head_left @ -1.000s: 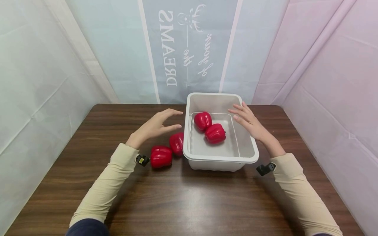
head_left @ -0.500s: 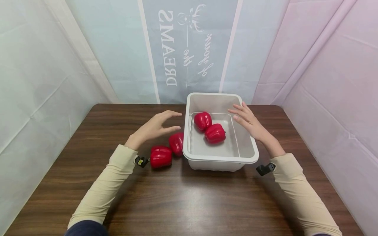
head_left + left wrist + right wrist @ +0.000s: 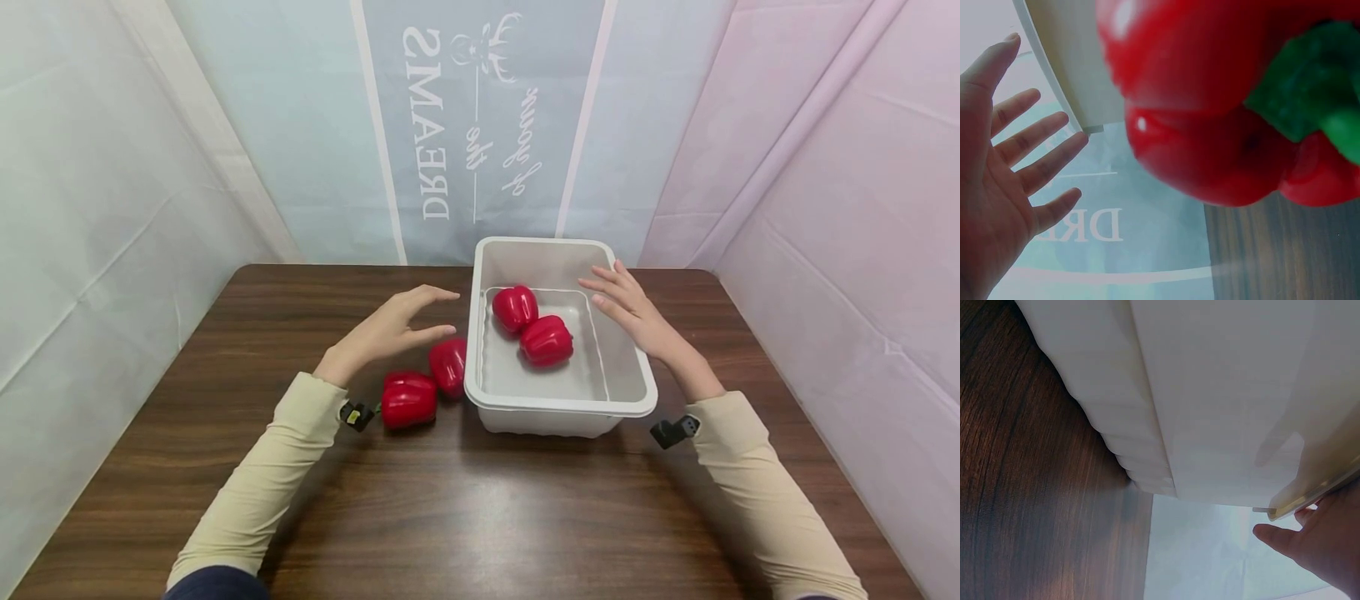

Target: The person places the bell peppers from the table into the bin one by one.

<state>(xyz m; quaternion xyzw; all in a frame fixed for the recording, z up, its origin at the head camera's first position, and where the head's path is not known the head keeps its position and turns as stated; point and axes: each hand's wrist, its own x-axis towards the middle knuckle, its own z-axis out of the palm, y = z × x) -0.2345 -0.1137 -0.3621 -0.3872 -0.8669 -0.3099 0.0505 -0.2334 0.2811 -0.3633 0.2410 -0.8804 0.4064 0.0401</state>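
Note:
My left hand hovers left of the white plastic bin, fingers extended and thumb spread apart, with nothing in it. Just below that hand lie two red bell peppers on the table: one nearer me with a green stem, the other partly hidden behind the bin's left rim. Inside the bin, two more red bell peppers, a back one and a front one, lie side by side. Over the bin's right rim my right hand is held with spread fingers, holding nothing.
The bin stands on a dark wood-grain table. A printed cloth hangs behind the table's far edge, and pale fabric walls close in on both sides. Each sleeve carries a small black camera.
My left hand has drifted slightly down and to the left, back from the bin's left rim. The right hand, the bin and the peppers stay where they were.

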